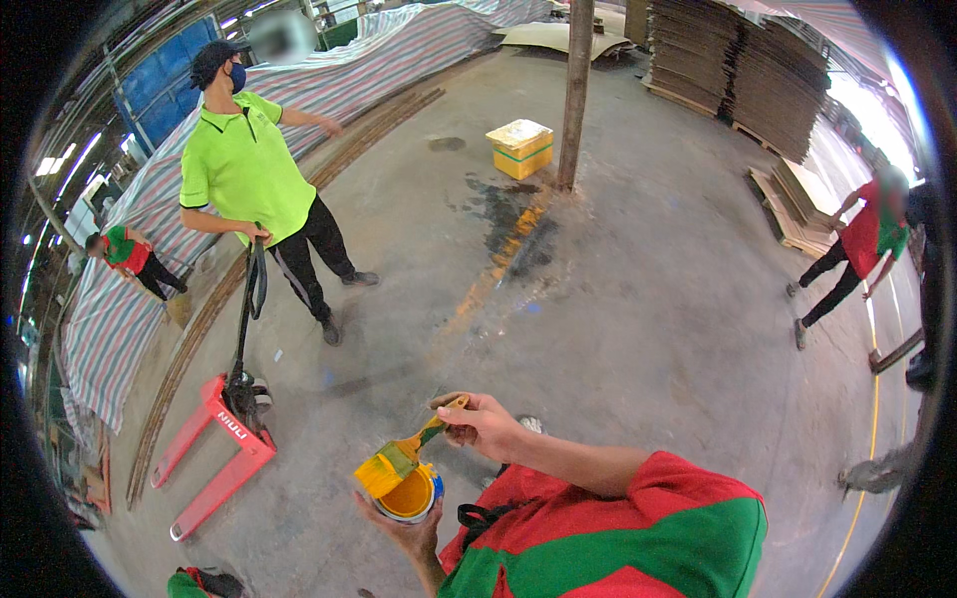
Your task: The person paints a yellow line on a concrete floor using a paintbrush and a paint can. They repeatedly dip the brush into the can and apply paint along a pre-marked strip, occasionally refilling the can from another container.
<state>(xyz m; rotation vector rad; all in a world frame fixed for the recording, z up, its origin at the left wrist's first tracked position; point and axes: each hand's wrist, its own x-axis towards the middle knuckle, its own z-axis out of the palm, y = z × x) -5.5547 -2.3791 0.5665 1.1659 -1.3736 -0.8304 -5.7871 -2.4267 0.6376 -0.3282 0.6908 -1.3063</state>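
In my right hand (485, 427) I grip a paintbrush (404, 458) by its handle. Its wide bristles are coated in yellow paint and hang over the near-left rim of an open paint can (433, 495). Yellow paint (407, 495) shows inside the can. Below it, my left hand (411, 528) is wrapped round the can and holds it up in front of me; part of the fingers is hidden behind the can.
A person in a lime shirt holds the handle of a red pallet jack (221, 439) at left. Ahead stand a post (575, 100) and a yellow box (522, 151), beside a worn yellow floor line (508, 254). Stacked boards (733, 75) stand far right, near another person.
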